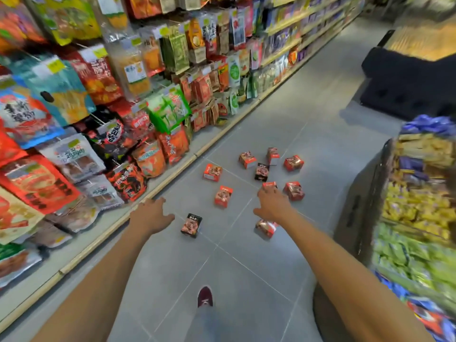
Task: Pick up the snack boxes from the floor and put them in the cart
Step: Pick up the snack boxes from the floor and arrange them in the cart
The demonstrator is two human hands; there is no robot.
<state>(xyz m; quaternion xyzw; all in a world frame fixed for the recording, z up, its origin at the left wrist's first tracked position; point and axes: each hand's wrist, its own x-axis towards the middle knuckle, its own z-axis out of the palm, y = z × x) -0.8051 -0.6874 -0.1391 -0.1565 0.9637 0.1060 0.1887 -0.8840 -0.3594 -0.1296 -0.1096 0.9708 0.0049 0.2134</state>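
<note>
Centrally, ten snack boxes (223, 196) lie scattered on the grey tiled floor (246, 272) of a shop aisle. They sit roughly midway between the floor's left edge, where the base of the shelf (103, 233) runs, and its right edge under the display bins (417, 218). Eight boxes are red and two are black. The nearest black box (191, 225) stands closest to the viewer, towards the left edge. The second black box (261, 172) sits among the red ones farther up the aisle.

Both bare arms reach forward over the floor. The left hand (151, 215) is spread, fingers relaxed and apart, holding nothing; it appears just beside the nearest black box and apart from it. The right hand (272, 204) is likewise spread and empty. Its fingertips overlap a half-hidden red box (269, 185) in this view, and whether they touch it cannot be told. A tipped red box (266, 227) lies just below the right wrist.

Hanging snack bags (74, 95) fill the shelf along the left. A dark cabinet (407, 82) stands at the floor's far right edge. One maroon shoe (205, 296) is planted on the floor nearest the viewer.
</note>
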